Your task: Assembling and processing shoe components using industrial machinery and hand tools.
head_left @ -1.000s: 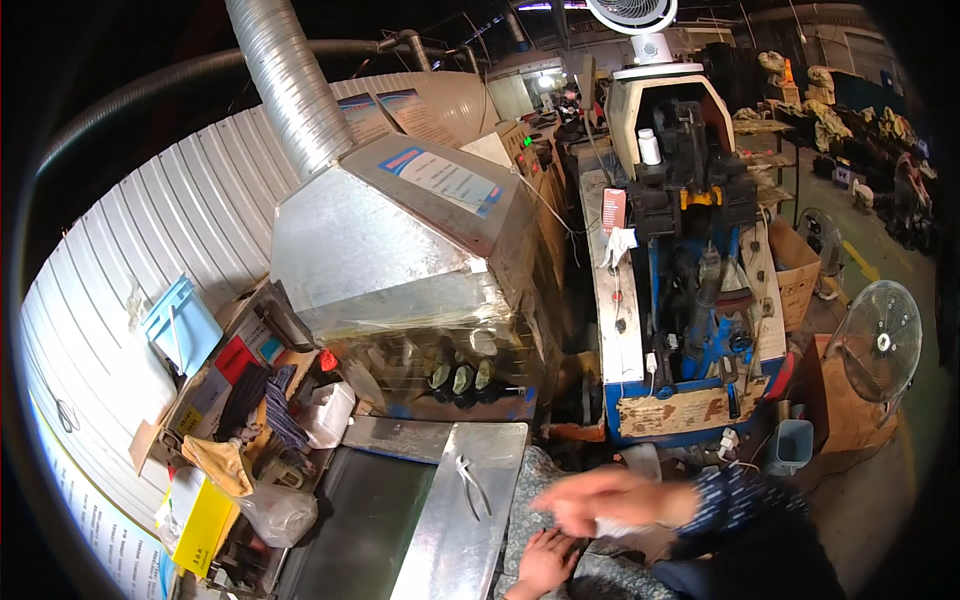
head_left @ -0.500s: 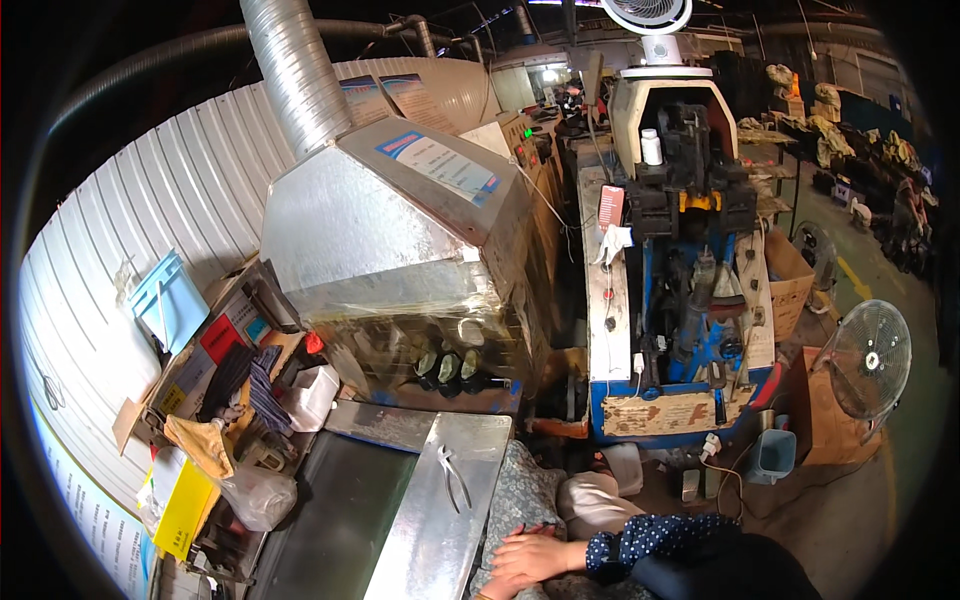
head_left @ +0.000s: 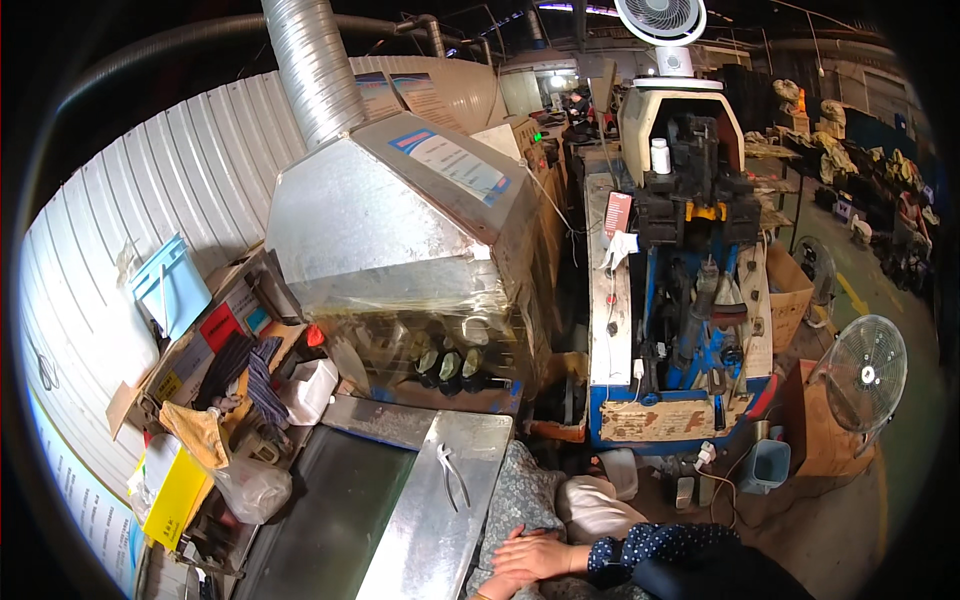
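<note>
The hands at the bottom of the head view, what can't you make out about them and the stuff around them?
- Left hand: head view, mostly under the right hand and cut by the lower edge; grip unclear.
- Right hand's palm: faces down on the patterned cloth, so anything beneath is hidden.
- Pliers on the metal tray: too small to see the tips.
- Items behind the hood's clear film: blurred by glare.

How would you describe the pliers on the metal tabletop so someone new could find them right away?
Start at the big sheet-metal hood with the ribbed duct rising from it. Just below its front lies a flat steel tabletop, and the pliers rest on it, up and left of the hands. They are the only tool on that bare sheet, slim, with handles spread apart.
</note>
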The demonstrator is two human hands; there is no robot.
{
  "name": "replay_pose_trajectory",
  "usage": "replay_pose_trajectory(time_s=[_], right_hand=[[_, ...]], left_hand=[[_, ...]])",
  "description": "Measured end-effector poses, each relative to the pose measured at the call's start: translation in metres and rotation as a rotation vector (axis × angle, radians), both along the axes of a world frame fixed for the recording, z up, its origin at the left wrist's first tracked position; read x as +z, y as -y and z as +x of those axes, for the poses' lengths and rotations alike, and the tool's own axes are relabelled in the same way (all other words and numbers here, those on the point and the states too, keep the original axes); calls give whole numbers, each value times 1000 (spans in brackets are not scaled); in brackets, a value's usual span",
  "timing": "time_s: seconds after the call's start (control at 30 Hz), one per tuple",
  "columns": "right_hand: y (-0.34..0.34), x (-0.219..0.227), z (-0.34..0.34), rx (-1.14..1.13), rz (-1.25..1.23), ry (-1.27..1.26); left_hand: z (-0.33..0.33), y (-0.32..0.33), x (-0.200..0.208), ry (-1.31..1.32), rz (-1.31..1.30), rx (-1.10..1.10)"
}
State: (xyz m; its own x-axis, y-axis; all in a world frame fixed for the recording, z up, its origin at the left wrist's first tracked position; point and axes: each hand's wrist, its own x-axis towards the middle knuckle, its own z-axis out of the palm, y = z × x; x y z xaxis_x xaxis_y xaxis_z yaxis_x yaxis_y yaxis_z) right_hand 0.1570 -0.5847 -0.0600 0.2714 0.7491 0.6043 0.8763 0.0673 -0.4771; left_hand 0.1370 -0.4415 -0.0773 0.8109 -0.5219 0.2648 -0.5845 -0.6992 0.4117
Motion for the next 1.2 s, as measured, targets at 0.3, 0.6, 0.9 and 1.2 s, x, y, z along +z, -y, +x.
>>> replay_pose_trajectory(time_s=[0.3, 0.6, 0.9, 1.2], right_hand=[[7, 10, 3, 28, -5, -81], [7, 10, 7, 44, -21, -81], [9, 13, 10, 71, 3, -65], [7, 44, 2, -103, -126, -343]], left_hand=[[10, -16, 3, -93, -61, -64], [29, -28, 12, -189, -109, -125], [31, -23, 12, -280, -217, -105], [-57, -50, 96, -742, -719, 389]])
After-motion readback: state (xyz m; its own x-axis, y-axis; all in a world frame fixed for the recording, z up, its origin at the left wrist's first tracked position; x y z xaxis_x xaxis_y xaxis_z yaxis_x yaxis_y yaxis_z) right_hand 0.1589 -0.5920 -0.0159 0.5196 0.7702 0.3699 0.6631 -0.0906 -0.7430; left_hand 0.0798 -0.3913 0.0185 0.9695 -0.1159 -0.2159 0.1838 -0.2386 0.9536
